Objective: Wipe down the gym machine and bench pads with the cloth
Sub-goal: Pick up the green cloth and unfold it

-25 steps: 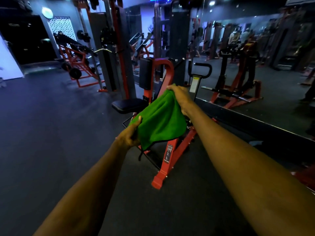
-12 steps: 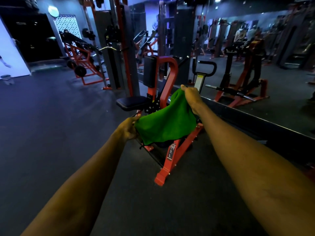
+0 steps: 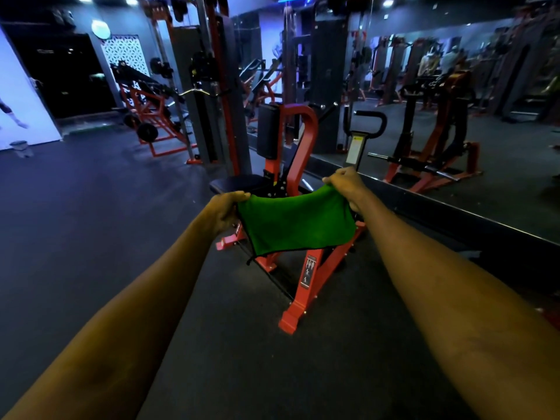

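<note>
I look down on a dark floor running up to a wall mirror on the right, and ahead stands the red machine, its black back pad upright above the seat. The green cloth hangs in the air before the machine's frame, apart from both pads, stretched wide between my two hands. My left hand pinches its top left corner, and my right hand has its fingers curled over the top right corner.
</note>
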The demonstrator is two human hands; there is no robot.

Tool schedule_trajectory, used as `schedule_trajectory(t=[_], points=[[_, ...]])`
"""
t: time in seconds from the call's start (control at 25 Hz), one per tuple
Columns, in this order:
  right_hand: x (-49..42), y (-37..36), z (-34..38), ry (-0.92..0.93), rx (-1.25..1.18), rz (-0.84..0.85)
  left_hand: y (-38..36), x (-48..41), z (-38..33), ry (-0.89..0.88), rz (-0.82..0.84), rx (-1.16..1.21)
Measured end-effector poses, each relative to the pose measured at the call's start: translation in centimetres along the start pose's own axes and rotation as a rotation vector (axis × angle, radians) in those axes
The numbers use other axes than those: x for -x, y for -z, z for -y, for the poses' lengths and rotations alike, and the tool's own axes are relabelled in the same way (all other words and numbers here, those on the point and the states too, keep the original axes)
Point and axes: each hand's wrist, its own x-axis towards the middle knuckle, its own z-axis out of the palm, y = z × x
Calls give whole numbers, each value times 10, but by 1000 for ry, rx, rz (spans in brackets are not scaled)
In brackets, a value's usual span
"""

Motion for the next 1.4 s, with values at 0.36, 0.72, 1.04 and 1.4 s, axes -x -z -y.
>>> schedule_trajectory(t=[0.36,0.72,1.04,1.4], points=[[6,22,-5,161,509,130,13,-7,-36,-387,-169,-1101],[18,9,11,96,488,72,-18,-1,-33,-315,-312,-915],[52,-49,61,-130,-100,401,-70,-3,-22,-267,-120,-711],[41,-46,59,-4,-105,392,-70,21,-32,-292,113,-419]])
